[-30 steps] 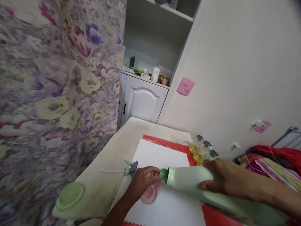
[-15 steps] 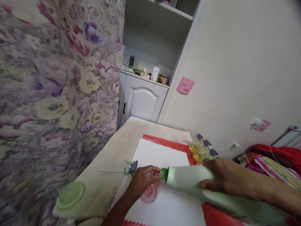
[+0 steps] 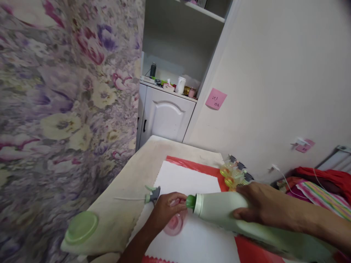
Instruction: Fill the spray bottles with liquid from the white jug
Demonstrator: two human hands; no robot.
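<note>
My left hand (image 3: 168,208) is closed around the neck of a clear pink spray bottle (image 3: 174,224), which stands on a white sheet (image 3: 203,241). In my right hand (image 3: 256,204) is a large pale green jug (image 3: 219,208), tipped nearly flat toward the left. Its dark green spout (image 3: 191,201) meets the pink bottle's mouth beside my left fingertips; whether liquid flows cannot be made out. Left of my left hand lies a spray trigger head (image 3: 153,196) with a thin white tube. A round green cap (image 3: 81,227) rests at the table's left edge.
Several clear bottles with yellow liquid and trigger heads (image 3: 233,173) stand at the table's right back, near the wall. Red sheeting (image 3: 192,166) lies under the white sheet. A floral curtain (image 3: 68,109) hangs on the left; a white cabinet (image 3: 167,113) stands behind.
</note>
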